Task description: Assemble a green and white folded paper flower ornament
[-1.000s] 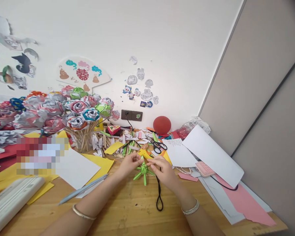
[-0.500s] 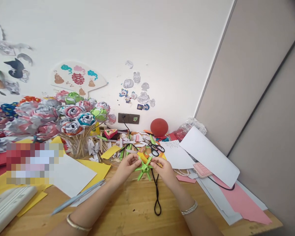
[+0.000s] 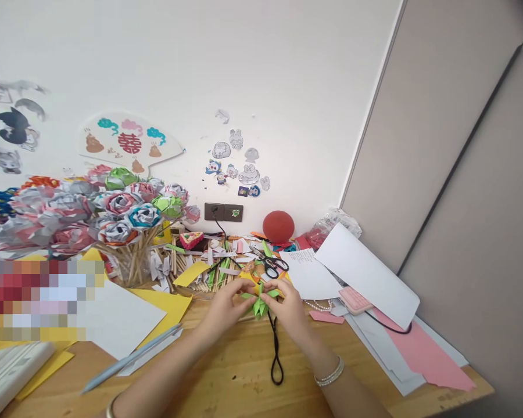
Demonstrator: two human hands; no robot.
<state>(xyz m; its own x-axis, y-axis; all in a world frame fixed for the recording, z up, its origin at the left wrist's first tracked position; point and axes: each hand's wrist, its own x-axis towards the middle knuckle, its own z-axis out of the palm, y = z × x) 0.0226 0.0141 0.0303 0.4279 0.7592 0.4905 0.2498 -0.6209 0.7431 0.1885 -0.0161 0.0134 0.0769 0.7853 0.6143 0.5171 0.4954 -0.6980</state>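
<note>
Between my two hands is a green folded-paper piece (image 3: 260, 307) with several pointed petals, held just above the wooden table (image 3: 218, 366). My left hand (image 3: 232, 299) pinches its left side between thumb and fingers. On the other side my right hand (image 3: 285, 299) pinches it the same way, with the fingertips of both hands close together at the top. Part of the paper is covered by my fingers. A black cord loop (image 3: 277, 354) lies on the table below my right hand. Just behind the hands are black-handled scissors (image 3: 272, 266).
Paper roses (image 3: 126, 215) on sticks stand in a clear container at the left. A blue pen (image 3: 131, 359) and white sheet (image 3: 124, 319) lie left of my arms. A white board-like object (image 3: 370, 273) leans over papers at the right. A red ball-shaped object (image 3: 278, 227) sits by the wall.
Both hands have drawn closer together around the green paper piece. Its petals, spread out before, now look more gathered. The view has shifted slightly to the right.
</note>
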